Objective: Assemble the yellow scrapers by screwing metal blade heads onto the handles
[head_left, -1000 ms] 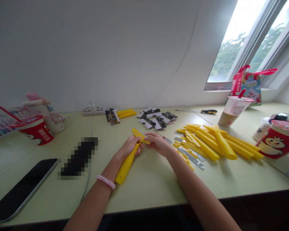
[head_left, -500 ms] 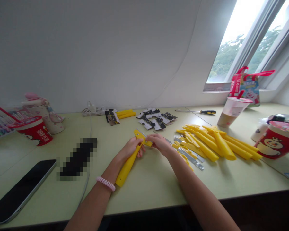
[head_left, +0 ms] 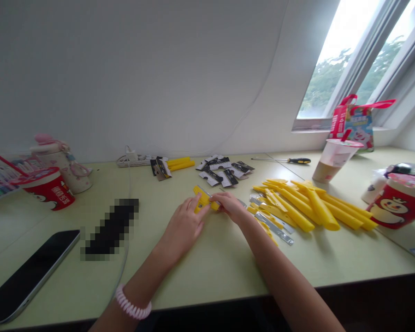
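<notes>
A yellow scraper (head_left: 201, 200) with a metal blade along its head lies between my hands near the middle of the table. My left hand (head_left: 186, 223) is wrapped over its handle, which is hidden under the palm. My right hand (head_left: 228, 205) pinches the right end of the scraper's head. Just right of my right hand are yellow head pieces and metal blades (head_left: 274, 227), some in clear film. Beyond them is a heap of yellow handles (head_left: 297, 203).
Black-and-white cards (head_left: 224, 171) and a screwdriver (head_left: 299, 161) lie towards the wall. A red cup (head_left: 397, 203) and a clear cup (head_left: 336, 159) stand at right. At left are a phone (head_left: 31, 272), another red cup (head_left: 51, 189) and a cable (head_left: 124, 263).
My left hand has shifted over the scraper, back of the hand up, and now covers the handle that was showing. My right hand has barely moved.
</notes>
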{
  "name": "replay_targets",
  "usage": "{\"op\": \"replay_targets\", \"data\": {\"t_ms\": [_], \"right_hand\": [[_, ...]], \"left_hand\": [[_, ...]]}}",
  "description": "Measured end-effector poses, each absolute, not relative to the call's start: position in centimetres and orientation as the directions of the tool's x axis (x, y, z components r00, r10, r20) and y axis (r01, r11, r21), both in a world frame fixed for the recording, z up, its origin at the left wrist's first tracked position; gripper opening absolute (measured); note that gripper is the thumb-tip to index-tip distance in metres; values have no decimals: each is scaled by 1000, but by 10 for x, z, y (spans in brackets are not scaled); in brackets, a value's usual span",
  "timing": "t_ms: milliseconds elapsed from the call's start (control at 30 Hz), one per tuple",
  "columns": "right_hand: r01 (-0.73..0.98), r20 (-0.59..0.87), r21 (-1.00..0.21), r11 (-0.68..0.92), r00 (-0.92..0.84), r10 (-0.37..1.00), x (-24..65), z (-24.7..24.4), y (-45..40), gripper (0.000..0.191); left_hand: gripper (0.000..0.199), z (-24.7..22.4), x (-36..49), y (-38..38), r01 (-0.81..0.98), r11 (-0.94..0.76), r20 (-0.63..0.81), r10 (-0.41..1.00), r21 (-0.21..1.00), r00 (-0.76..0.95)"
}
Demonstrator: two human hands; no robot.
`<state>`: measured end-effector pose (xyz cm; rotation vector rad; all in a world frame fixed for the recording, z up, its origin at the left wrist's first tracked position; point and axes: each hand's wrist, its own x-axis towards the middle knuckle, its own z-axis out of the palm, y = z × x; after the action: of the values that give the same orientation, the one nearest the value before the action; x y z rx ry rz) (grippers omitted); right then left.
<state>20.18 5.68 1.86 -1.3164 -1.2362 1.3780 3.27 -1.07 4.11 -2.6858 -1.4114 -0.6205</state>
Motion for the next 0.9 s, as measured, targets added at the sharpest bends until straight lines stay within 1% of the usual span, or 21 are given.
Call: {"op": "replay_targets", "data": {"t_ms": [100, 233, 300, 367, 500, 667, 767, 900], "right_hand": [[43, -137, -990, -133, -103, 985, 201, 23, 54, 13], [33, -136, -991, -133, -111, 984, 200, 27, 52, 11], [36, -132, -991, -128, -111, 985, 201, 27, 52, 11], [39, -117, -993, -113, -120, 986, 201, 26, 52, 12], [32, -115, -993, -112, -123, 986, 202, 23, 54, 14], [-11, -121, -992, -123, -103, 987, 202, 22, 56, 16], [-56, -108, -992, -115, -108, 988, 203, 24, 56, 17], [-63, -85, -994, -92, -109, 990, 204, 26, 53, 16]], "left_hand": [[52, 33, 35, -10, 820, -558, 345, 799, 125, 492], [53, 31, 38, -8, 829, -537, 329, 820, 156, 469], [53, 32, 40, -8, 846, -512, 311, 836, 150, 451], [54, 34, 41, -8, 867, -483, 279, 855, 121, 437], [55, 37, 45, -8, 897, -441, 232, 876, 26, 424], [55, 39, 49, -12, 897, -440, 258, 863, -40, 435], [53, 41, 50, -14, 899, -434, 282, 858, -49, 430], [56, 42, 51, -14, 897, -439, 278, 857, -48, 434]]}}
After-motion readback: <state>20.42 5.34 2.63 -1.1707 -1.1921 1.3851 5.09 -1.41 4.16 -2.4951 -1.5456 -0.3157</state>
